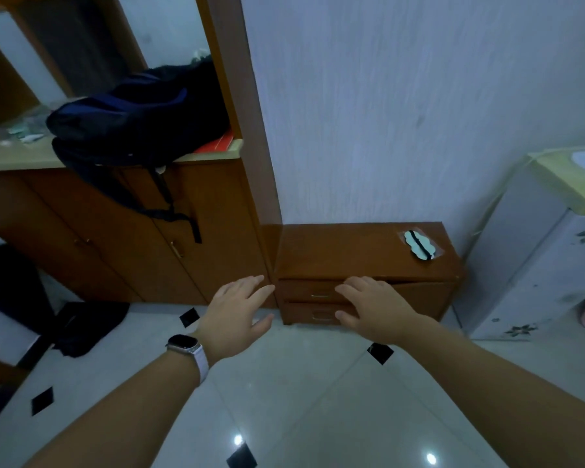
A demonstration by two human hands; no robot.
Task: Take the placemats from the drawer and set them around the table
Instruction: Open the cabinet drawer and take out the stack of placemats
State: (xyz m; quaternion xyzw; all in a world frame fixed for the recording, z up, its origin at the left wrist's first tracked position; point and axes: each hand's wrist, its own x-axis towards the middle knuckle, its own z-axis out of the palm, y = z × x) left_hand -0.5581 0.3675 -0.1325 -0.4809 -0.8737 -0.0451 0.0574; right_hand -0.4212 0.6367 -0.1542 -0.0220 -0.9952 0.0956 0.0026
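Since both drawers of the low wooden chest (352, 255) are closed (no placemats visible, presumably inside), the right grip (375, 309), released with fingers spread, lies nearer the horizontal upper drawer handle (321, 295), while the released left grip (237, 312) hovers left of the chest.

Two wooden drawers (304, 291), apparently closed

The drawers (298, 289) and cabinet (98, 238) are reddish-brown wood. The floor (301, 383) is pale tile with small black diamond insets. The backpack (132, 116) is navy, the fridge (534, 265) white with grey flowers, the watch strap (201, 364) white.
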